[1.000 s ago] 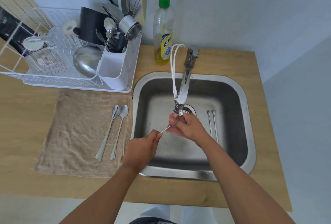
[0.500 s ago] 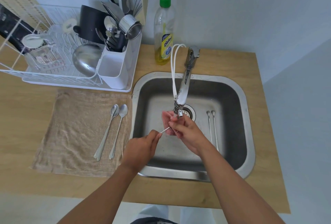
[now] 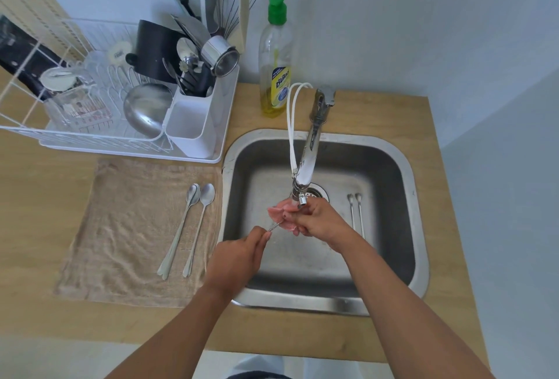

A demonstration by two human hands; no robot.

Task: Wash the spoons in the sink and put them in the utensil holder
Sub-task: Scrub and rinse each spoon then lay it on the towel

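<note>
1. Your left hand [image 3: 239, 253] pinched a spoon [image 3: 273, 227] by its handle; your right hand [image 3: 316, 219] clenched a pink cloth [image 3: 282, 212] around its bowl, under the faucet [image 3: 305, 166].
2. Judged: scrubbing step. Next, rinse, then carry it to the utensil holder [image 3: 193, 127].
3. Two spoons [image 3: 356, 212] lay in the sink [image 3: 405, 197], two more [image 3: 187, 227] on the towel [image 3: 121, 227]; wooden counter [image 3: 378, 112], pale wall.

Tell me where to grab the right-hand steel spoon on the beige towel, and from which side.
Pinch the long-handled steel spoon mid-handle, fingers coming from above. It lies flat on the beige towel, bowl toward the white dish rack, close beside its twin spoon, so approach its free right side.
</note>
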